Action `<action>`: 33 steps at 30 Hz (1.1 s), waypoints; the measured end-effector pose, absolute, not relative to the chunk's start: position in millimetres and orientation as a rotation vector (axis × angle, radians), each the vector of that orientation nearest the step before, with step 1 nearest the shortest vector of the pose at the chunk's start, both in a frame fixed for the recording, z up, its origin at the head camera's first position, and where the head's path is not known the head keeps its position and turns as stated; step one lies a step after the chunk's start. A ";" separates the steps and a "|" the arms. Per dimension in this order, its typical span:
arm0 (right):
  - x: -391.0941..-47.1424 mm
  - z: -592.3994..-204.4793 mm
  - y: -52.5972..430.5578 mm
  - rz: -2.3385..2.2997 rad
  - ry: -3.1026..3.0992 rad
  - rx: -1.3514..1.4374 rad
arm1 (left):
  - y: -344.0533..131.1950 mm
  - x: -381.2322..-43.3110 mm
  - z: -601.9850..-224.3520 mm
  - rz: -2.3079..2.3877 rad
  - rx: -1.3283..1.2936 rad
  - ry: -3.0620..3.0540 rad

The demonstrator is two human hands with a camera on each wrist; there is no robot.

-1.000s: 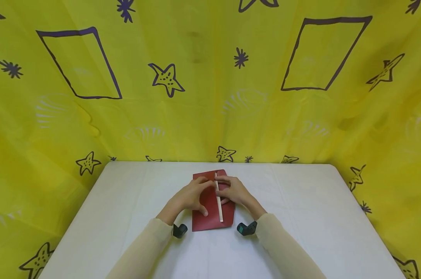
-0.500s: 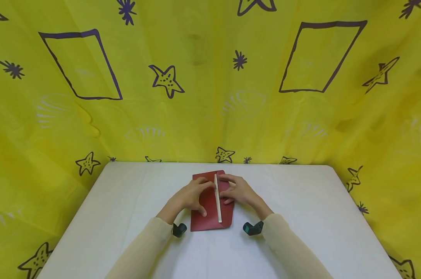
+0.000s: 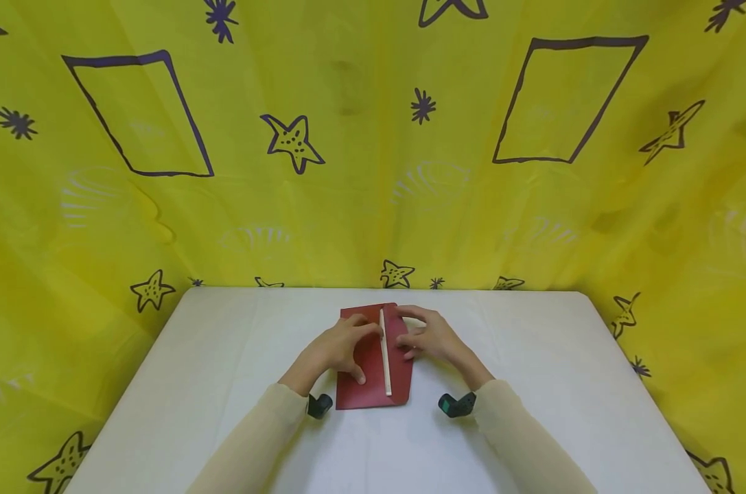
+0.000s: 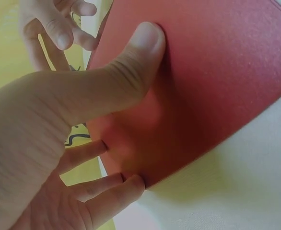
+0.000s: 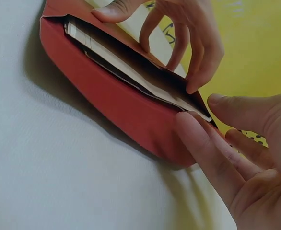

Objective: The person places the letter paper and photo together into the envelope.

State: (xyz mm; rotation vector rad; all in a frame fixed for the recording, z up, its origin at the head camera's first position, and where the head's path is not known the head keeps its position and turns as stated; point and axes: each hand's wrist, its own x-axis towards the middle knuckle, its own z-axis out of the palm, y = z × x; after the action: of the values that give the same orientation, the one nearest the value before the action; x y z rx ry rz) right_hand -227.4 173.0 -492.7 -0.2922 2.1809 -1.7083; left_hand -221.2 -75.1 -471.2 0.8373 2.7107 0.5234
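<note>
A red envelope [image 3: 363,394] lies on the white table, its flap [image 5: 90,79] folded out toward the right. Cream paper or card edges [image 5: 131,76] show inside its parted mouth, seen as a pale strip in the head view. My left hand [image 3: 338,346] arches over the front panel and holds it. Its thumb [image 4: 143,43] presses the red face while its fingertips bear on the panel near the mouth and far edge. At the flap's far end is my right hand [image 3: 434,336], fingers loosely bent, index fingertip [image 5: 186,122] against the flap and thumb apart from it.
The white table [image 3: 508,357] ends at a yellow curtain [image 3: 373,206] printed with starfish and shells, which also hangs along both sides. A small dark camera sits at each wrist, below light sleeves [image 3: 527,439].
My right hand has drawn back to the right, from the pale strip at the mouth onto the flap. My left hand stays in place; the envelope has shifted very slightly left.
</note>
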 end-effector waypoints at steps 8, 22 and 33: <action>-226.9 -494.8 181.2 -1.701 2.215 -0.328 | -75.4 -222.4 -472.8 0.521 0.840 2.708; -222.2 -492.2 200.6 -1.579 2.394 -0.357 | -82.2 -216.8 -476.3 0.605 0.799 2.730; -218.9 -493.3 223.3 -1.546 2.470 -0.350 | -87.1 -206.9 -479.0 0.728 0.751 2.734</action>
State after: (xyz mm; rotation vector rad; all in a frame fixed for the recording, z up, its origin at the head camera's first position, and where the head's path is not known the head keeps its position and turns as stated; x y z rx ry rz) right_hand -218.9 223.3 -493.3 -0.3498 2.4696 -1.5462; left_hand -206.9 -87.1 -479.0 0.7514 2.7338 0.7283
